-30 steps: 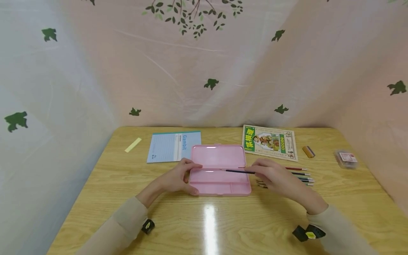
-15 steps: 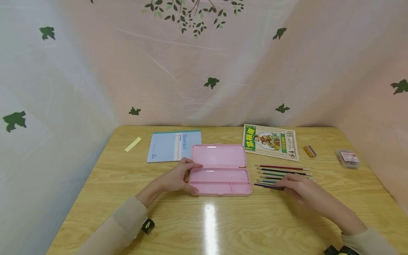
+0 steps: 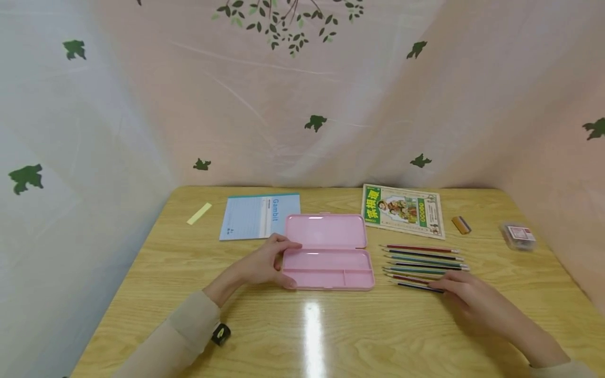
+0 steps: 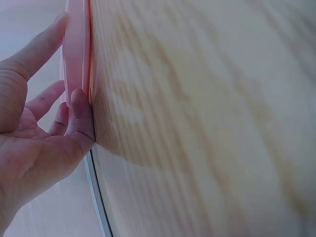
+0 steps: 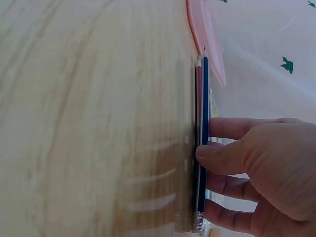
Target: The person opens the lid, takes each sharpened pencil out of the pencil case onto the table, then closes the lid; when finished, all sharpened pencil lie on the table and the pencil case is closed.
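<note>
A pink pencil case (image 3: 326, 260) lies with its lid (image 3: 326, 231) swung back, its compartments bare. My left hand (image 3: 262, 260) holds the case's left end, thumb at the near corner and fingers by the hinge side. To the right, my right hand (image 3: 475, 296) pinches a dark blue pencil (image 5: 205, 98) between thumb and fingers, low over the table. This pencil is nearest the person in a row of several pencils (image 3: 423, 258), points toward the case. In the right wrist view a pink-sided pencil (image 5: 199, 84) runs right beside the blue one.
Behind the case lie a light blue notebook (image 3: 246, 216) and a green-and-cream booklet (image 3: 404, 210). A yellow strip (image 3: 199, 213) is at the far left. A small orange-brown sharpener-like block (image 3: 461, 225) and a clear box with a label (image 3: 518, 235) sit at the right.
My right hand has gone from above the case, with a dark pencil, to the near side of the pencil row at the right. My left hand has stayed on the case.
</note>
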Tool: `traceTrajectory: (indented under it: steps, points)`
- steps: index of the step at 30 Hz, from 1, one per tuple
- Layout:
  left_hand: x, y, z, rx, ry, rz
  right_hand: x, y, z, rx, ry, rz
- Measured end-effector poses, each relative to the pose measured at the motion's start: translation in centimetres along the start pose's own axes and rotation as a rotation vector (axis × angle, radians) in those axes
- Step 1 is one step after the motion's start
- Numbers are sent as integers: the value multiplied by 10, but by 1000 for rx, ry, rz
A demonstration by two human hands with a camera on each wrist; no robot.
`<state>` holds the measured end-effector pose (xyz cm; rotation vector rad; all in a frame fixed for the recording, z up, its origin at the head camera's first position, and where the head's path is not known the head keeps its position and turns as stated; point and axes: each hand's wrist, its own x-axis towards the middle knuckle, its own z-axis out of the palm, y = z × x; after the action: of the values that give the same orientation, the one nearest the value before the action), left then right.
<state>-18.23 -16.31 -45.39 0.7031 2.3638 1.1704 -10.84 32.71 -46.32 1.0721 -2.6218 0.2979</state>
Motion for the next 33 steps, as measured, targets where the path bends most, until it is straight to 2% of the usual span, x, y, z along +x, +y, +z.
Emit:
traceTrajectory:
  steps: [22, 29, 33]
  points:
    - [0, 1, -1, 5, 1, -7, 6, -2, 2, -3, 35, 57]
    - [-1, 0, -2, 3, -3, -23, 10, 1, 1, 74, 71, 63]
    - [0, -1, -1, 3, -3, -17, 23, 9, -1, 107, 100, 37]
